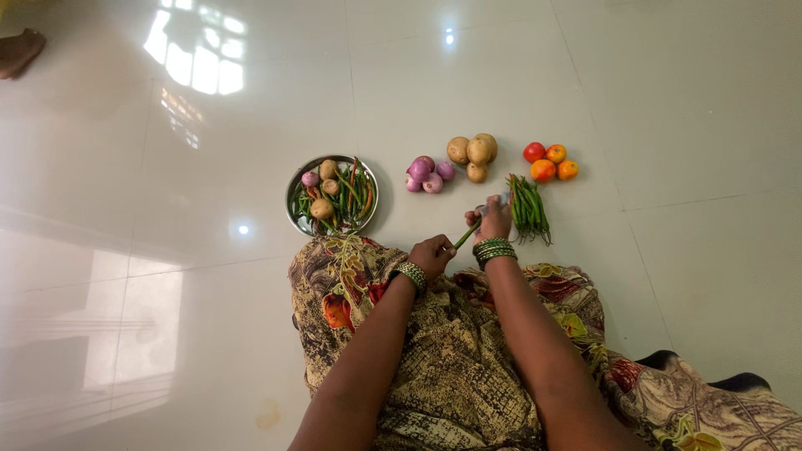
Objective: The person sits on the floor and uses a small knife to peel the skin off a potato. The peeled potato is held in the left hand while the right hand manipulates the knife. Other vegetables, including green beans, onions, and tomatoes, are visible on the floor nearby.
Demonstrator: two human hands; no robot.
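on the glossy white tiled floor (251,334), the left hand (433,255) pinches one end of a slim green bean (467,235) while the right hand (494,221) grips a small knife at its other end, so short cuts away from the fingers would work best.

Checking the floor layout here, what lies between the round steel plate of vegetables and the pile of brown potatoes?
In the head view, a small cluster of purple onions lies on the floor between the round steel plate and the brown potatoes.
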